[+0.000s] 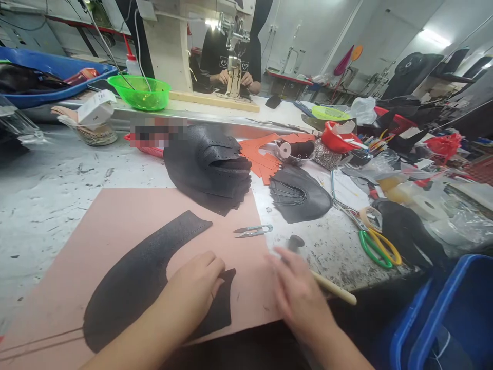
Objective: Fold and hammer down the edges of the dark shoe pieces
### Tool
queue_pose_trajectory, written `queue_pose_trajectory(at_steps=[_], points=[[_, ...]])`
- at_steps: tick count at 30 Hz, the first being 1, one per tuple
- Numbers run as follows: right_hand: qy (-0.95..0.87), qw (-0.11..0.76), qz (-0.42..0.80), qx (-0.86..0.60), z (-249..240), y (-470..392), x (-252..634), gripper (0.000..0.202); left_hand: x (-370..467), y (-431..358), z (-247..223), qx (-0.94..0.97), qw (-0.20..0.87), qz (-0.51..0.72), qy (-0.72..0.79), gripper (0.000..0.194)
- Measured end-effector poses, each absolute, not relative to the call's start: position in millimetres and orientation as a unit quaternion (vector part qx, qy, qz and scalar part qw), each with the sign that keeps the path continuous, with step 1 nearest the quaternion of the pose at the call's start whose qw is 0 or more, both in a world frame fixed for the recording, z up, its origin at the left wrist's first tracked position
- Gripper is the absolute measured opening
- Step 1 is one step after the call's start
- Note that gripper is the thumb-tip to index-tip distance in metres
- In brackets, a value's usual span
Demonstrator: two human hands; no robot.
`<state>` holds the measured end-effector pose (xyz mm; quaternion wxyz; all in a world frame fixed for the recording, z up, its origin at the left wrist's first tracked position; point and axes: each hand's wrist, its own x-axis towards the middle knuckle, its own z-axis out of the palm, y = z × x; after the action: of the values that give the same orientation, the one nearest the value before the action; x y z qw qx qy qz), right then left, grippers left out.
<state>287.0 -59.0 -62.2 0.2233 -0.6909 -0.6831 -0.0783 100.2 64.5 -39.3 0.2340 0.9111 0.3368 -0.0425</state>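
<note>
A curved black leather piece (131, 277) lies flat on a pink sheet (119, 210). My left hand (198, 285) rests over the piece's inner edge, fingers bent together; what they hold, if anything, is hidden. To the right, my right hand (295, 285) is at the sheet's right edge, blurred, with its fingers partly spread. Just beyond it is a small dark round object (296, 241), the head of a tool whose wooden handle (335, 289) sticks out to the right of that hand. Small thread snips (253, 231) lie between the hands, farther back.
Stacked black leather pieces (208, 164) and a smaller stack (300, 195) lie behind. Scissors (379, 249) with green and yellow handles are at right, above a blue bin (454, 308). A green bowl (142, 95) stands back left. Across the table, a person's hands work at a sewing machine (234, 77).
</note>
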Motion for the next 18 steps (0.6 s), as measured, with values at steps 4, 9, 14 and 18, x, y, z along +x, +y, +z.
queue_pose_trajectory(at_steps=[4,9,14,18], points=[[-0.630,0.141,-0.151,-0.749,-85,-81,330,0.050,99,65,-52,0.900,0.292,0.048,0.321,0.024],[-0.610,0.133,-0.109,-0.774,-77,-82,337,0.035,93,67,-66,0.927,0.252,0.173,0.218,0.028],[-0.560,0.171,0.017,-0.811,-32,-55,314,0.015,92,63,-65,0.950,0.176,0.186,0.181,0.033],[-0.684,0.137,0.110,-0.708,-10,-28,292,0.016,93,61,-58,0.961,0.152,0.173,0.155,0.029]])
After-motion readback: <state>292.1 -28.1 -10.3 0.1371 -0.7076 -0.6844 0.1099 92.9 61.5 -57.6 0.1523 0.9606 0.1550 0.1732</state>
